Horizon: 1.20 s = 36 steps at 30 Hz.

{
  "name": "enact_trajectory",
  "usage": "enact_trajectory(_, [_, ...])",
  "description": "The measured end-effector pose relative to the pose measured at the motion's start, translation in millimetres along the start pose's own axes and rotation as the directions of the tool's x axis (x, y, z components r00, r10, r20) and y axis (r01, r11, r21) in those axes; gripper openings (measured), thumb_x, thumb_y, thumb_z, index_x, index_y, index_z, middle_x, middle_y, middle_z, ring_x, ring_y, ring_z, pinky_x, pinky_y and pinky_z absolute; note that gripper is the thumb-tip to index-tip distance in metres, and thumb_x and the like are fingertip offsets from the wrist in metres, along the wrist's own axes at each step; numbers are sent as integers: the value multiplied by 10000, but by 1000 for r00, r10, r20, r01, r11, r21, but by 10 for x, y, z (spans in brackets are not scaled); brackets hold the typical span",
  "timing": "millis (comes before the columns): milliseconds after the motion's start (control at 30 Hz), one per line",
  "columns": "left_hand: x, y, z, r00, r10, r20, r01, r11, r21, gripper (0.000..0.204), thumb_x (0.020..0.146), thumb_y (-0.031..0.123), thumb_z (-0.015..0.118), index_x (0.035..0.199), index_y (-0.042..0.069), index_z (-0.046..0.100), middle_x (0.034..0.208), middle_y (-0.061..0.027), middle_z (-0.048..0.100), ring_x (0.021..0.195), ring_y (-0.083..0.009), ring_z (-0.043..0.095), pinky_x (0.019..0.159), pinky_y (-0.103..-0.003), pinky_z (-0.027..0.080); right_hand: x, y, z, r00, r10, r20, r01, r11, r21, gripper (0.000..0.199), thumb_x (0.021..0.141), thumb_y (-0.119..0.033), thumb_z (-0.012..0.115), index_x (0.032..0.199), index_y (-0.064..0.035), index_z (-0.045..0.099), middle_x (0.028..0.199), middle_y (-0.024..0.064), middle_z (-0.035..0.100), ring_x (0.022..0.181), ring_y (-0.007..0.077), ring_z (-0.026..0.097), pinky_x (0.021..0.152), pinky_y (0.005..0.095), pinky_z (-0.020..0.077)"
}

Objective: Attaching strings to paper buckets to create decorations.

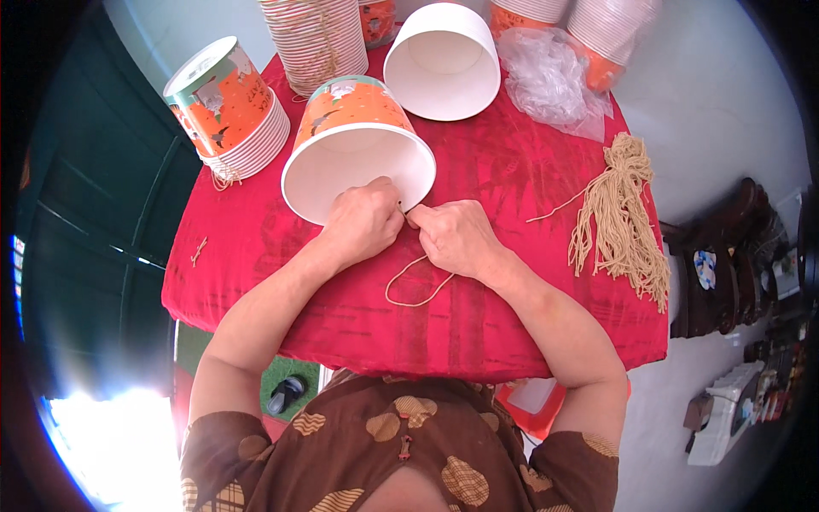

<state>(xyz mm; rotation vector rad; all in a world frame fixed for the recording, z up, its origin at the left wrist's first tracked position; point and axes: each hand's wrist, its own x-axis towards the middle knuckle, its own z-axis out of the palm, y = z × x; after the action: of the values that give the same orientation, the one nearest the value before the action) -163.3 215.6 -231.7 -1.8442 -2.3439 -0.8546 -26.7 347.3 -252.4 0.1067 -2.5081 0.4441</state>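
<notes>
An orange paper bucket (350,107) with a white inside lies tipped on the red cloth, its mouth toward me. My left hand (368,218) is closed at the lower right of its rim, fingertips reaching just inside. Pinched beside it at the same edge is my right hand (459,237), closed on a thin tan string (394,299) whose loop hangs down onto the cloth. What the left fingertips hold, if anything, is hidden behind the hand.
A bundle of tan strings (627,196) lies at the right. Behind stand a white bucket (444,64), a tall bucket stack (314,43) and crumpled clear plastic (546,77). Another orange stack (229,107) is at the left. Red cloth (503,328) covers the table.
</notes>
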Motion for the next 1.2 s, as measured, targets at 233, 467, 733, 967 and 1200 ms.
enact_trajectory(233, [-42,21,27,996,-71,-60,77,992,104,131,776,102,608,717,-9,569,757,-202,611,663,-420,631,605,-484,521,-27,-89,-5,998,56,-3,-56,998,0,31,745,-31,580,757,-40,607,615,150,619,563,320,632,513,434,499])
enact_trajectory(467, [-45,55,-51,1000,-19,6,18,985,169,172,767,131,607,712,-30,633,795,-205,636,673,-379,667,622,-464,550,96,-148,-49,903,412,-126,-395,909,135,292,836,-265,665,700,-7,653,619,185,635,563,354,639,527,460,501])
enact_trajectory(733, [-49,107,-32,998,34,45,-42,982,185,164,751,124,598,700,-27,635,795,-209,635,670,-375,665,637,-463,553,152,-42,25,878,471,-88,-455,877,156,264,893,-229,638,897,31,683,638,171,641,548,262,637,517,388,462])
enact_trajectory(967, [-167,252,-57,951,285,122,-275,957,-92,189,775,166,625,688,-2,620,752,-169,619,670,-362,623,630,-456,520,113,216,-34,782,521,-342,-408,843,351,265,891,-132,627,688,18,544,604,243,536,520,375,581,477,451,412])
enact_trajectory(1200, [-146,326,-279,917,230,326,-148,955,-257,346,827,274,655,634,-9,611,712,-177,612,667,-369,615,623,-471,488,114,414,-570,786,112,-608,-285,939,-195,82,866,-57,633,930,-15,662,660,142,630,561,292,633,491,401,477])
